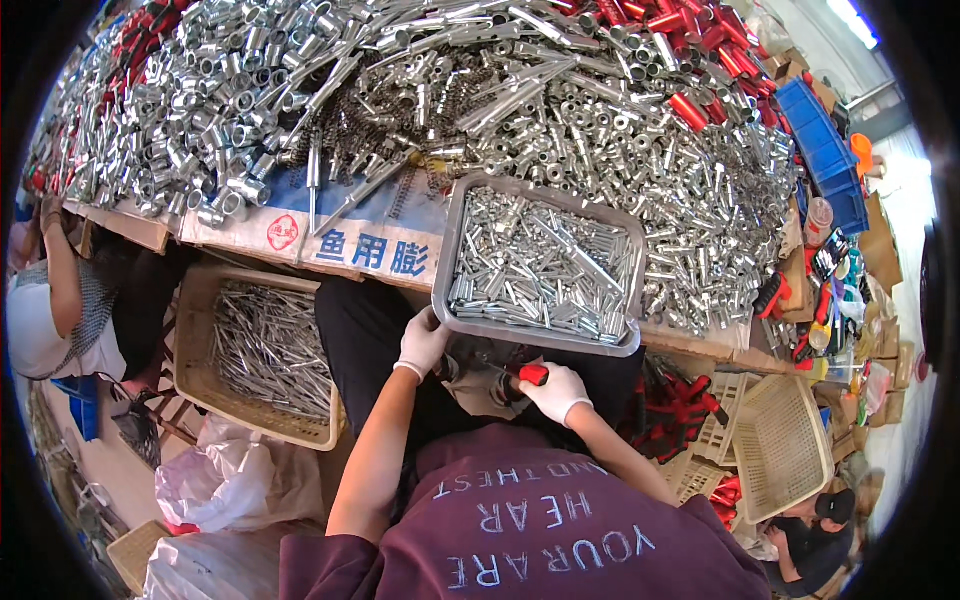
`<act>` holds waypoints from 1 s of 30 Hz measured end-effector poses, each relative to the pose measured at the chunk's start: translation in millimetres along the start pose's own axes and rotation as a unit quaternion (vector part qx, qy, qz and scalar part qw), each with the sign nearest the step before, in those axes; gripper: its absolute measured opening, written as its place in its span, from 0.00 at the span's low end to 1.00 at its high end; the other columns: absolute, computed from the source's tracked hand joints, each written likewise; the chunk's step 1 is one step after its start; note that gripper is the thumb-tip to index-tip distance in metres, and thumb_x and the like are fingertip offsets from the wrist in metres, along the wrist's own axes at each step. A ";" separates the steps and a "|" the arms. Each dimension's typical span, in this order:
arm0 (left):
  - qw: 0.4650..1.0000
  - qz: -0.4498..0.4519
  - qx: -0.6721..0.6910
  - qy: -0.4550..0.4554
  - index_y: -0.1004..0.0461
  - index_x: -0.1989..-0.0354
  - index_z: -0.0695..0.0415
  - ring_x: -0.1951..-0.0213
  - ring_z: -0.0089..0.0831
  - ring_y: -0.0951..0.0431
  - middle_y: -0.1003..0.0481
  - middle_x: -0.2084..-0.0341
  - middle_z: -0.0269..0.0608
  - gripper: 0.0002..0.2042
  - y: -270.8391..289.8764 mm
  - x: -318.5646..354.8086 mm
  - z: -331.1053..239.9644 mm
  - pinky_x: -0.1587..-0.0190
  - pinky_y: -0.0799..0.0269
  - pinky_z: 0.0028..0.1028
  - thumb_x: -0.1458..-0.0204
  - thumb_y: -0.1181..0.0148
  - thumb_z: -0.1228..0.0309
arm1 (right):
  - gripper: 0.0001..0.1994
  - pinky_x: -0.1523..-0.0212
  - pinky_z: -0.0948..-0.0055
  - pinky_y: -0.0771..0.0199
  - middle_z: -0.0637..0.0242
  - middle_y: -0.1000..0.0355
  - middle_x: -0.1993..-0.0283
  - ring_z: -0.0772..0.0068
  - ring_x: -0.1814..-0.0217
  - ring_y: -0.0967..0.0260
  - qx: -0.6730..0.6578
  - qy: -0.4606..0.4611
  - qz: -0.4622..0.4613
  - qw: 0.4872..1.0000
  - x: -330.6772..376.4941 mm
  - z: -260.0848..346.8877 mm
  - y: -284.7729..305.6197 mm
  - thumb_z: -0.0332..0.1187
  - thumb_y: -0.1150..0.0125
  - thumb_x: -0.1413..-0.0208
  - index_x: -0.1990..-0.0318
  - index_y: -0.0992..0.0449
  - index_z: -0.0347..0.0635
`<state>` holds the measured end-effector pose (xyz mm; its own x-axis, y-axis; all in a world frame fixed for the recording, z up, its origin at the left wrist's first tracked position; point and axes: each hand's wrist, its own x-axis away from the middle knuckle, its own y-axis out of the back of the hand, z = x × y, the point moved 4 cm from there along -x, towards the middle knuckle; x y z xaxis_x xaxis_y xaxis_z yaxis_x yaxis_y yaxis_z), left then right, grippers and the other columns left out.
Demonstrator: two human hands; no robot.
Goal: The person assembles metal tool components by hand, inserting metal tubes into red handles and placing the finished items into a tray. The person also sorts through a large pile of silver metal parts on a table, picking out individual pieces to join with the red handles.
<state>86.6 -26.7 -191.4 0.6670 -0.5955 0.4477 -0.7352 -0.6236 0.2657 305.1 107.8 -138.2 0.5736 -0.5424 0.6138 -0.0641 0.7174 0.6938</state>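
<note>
Clock taken from picture centre, 12 at top. Left hand, white-gloved, at 8, by the near-left corner of the grey tray; fingers partly hidden, so cannot tell how open or whether anything is held. Right hand, gloved, at 5, curled closed on a red piece, kind unclear, just below the tray. Tray at 1, full of small metal pins, overhanging the near edge of the tabletop. Tan basket of rods at 9. Red tubes at 2.
</note>
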 end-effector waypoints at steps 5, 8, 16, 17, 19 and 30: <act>1.000 -0.020 -0.011 0.000 0.25 0.51 0.62 0.58 0.35 0.19 0.20 0.61 0.48 0.19 1.3 -11.7 5.2 0.55 0.27 0.30 0.48 0.40 0.62 | 0.24 0.52 0.53 0.26 0.48 0.24 0.59 0.45 0.54 0.26 0.053 -0.002 0.010 0.999 -11.5 14.5 -11.6 0.51 0.40 0.50 0.52 0.25 0.45; 0.999 -0.042 -0.024 -0.018 0.24 0.54 0.61 0.58 0.37 0.19 0.20 0.62 0.49 0.18 4.9 -10.7 3.9 0.55 0.27 0.32 0.49 0.40 0.63 | 0.22 0.52 0.53 0.26 0.48 0.24 0.60 0.45 0.55 0.25 0.117 0.026 0.036 0.992 -14.4 39.9 -10.7 0.50 0.40 0.50 0.55 0.25 0.42; 0.988 -0.041 -0.122 -0.082 0.23 0.63 0.63 0.63 0.53 0.20 0.22 0.70 0.60 0.17 -17.0 -18.1 35.5 0.59 0.24 0.45 0.50 0.42 0.59 | 0.23 0.51 0.52 0.26 0.45 0.26 0.54 0.45 0.51 0.27 0.218 0.150 0.070 0.962 -62.1 53.9 -44.1 0.42 0.41 0.51 0.53 0.30 0.33; 0.974 -0.034 -0.205 -0.094 0.22 0.66 0.63 0.65 0.53 0.20 0.22 0.72 0.61 0.18 -14.9 -18.7 59.1 0.62 0.24 0.44 0.49 0.45 0.57 | 0.26 0.49 0.53 0.27 0.44 0.27 0.51 0.46 0.50 0.27 0.202 0.181 0.117 0.955 -47.2 69.7 -29.1 0.44 0.40 0.51 0.50 0.30 0.33; 0.957 0.058 -0.188 -0.215 0.20 0.63 0.59 0.66 0.55 0.21 0.22 0.71 0.57 0.18 -37.2 -2.1 20.4 0.64 0.24 0.44 0.46 0.48 0.56 | 0.29 0.45 0.57 0.30 0.44 0.29 0.46 0.49 0.45 0.30 0.112 0.229 0.137 0.957 -46.1 48.3 -11.9 0.48 0.42 0.48 0.44 0.30 0.37; 0.857 0.268 -0.335 -0.285 0.26 0.47 0.54 0.47 0.47 0.28 0.27 0.49 0.55 0.27 -134.9 93.2 -91.8 0.44 0.34 0.41 0.46 0.48 0.47 | 0.21 0.69 0.62 0.24 0.61 0.22 0.72 0.60 0.72 0.24 -0.183 0.262 -0.151 0.935 13.7 26.0 6.6 0.50 0.39 0.45 0.55 0.24 0.42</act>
<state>236.8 48.4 -107.1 0.0218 -0.9753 0.2199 -0.7309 0.1346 0.6691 291.3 93.8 -115.4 0.8477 -0.5250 0.0758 0.3948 0.7199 0.5708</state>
